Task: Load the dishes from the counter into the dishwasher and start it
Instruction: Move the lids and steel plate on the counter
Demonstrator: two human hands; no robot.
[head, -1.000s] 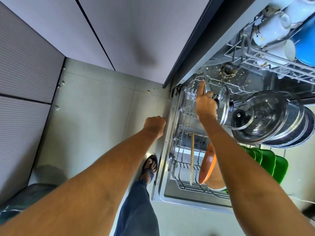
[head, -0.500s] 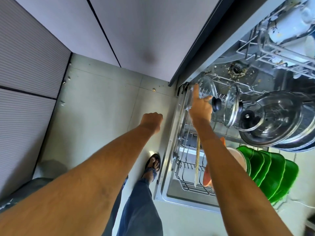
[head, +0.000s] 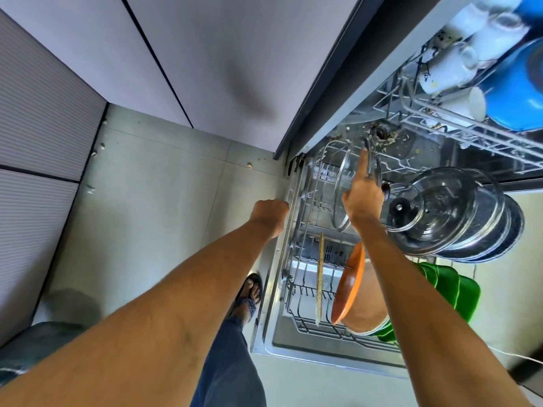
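Two bare hands: left hand [head: 270, 211], right hand [head: 363, 195]. Three glass lids [head: 342, 195] stand in the lower rack. One orange plate [head: 348, 289], one thin wooden board [head: 319, 277]. Green plates [head: 449, 289], about four. Several white cups [head: 446, 69] at upper right; exact count unclear.

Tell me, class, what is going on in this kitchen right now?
A person is loading a dishwasher. The right hand steadies a glass lid standing on edge in the pulled-out lower rack, index finger raised. The left hand, closed in a fist, rests by the rack's edge. Pots, green plates and an orange plate are already loaded.
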